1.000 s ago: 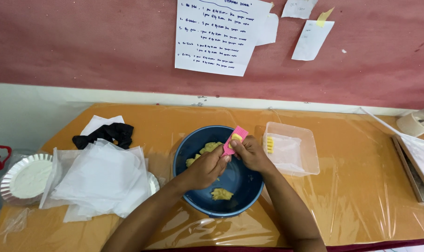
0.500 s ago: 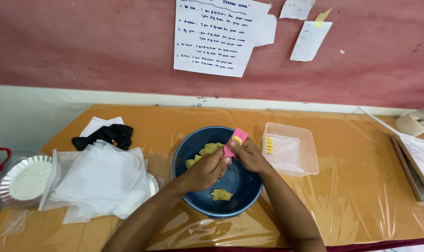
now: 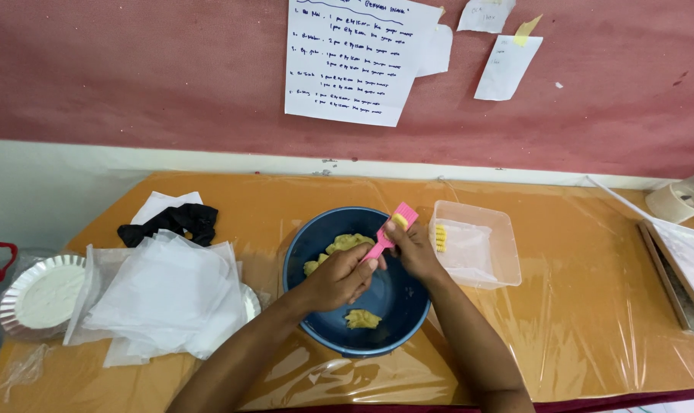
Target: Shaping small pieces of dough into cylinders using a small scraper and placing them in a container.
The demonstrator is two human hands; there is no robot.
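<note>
A dark blue bowl (image 3: 328, 330) stands on the orange table, with yellow dough pieces (image 3: 345, 245) at its back and one lump (image 3: 361, 318) near its front. Both hands are over the bowl. My right hand (image 3: 413, 251) grips a pink ridged paddle (image 3: 394, 227) with a bit of yellow dough at its top. My left hand (image 3: 338, 277) touches the paddle's lower end with its fingertips. Whether it holds dough is hidden by the fingers.
A clear plastic tub (image 3: 481, 246) with a yellow ridged piece (image 3: 440, 237) stands right of the bowl. A stack of white sheets (image 3: 163, 297), a black cloth (image 3: 171, 222) and a foil plate (image 3: 40, 291) lie to the left. A tape roll (image 3: 676, 202) and tray edge (image 3: 668, 284) sit at far right.
Both hands stay over the bowl on the pink paddle. The left hand's fingers have shifted slightly along its lower end.
</note>
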